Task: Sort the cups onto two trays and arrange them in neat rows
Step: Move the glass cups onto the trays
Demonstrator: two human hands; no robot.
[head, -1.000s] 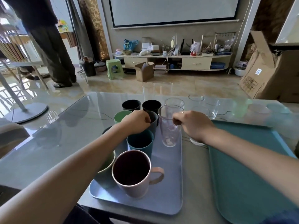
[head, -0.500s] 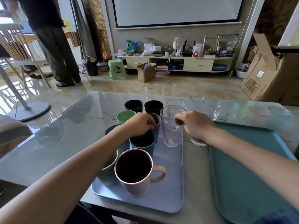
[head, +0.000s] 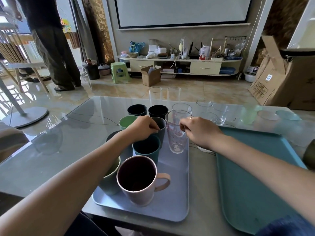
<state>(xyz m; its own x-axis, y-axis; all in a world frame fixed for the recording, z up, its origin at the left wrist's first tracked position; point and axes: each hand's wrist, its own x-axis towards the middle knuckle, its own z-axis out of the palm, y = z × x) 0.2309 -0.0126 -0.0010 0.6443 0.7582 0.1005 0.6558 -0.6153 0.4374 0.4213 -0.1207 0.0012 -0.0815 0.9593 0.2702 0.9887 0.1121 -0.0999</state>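
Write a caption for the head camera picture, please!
Left hand grips a grey cup, right hand pinches a tall glass on the blue tray.

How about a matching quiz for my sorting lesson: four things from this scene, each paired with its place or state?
Things:
1. pink mug
2. patterned glass
3. teal tray
4. grey cup

Places or states:
A. holds no cups
B. pinched at the rim by the left hand
C. at the near end of the blue tray, handle pointing right
D. clear, held at the rim by the right hand

Pairs: 1-C, 2-D, 3-A, 4-B
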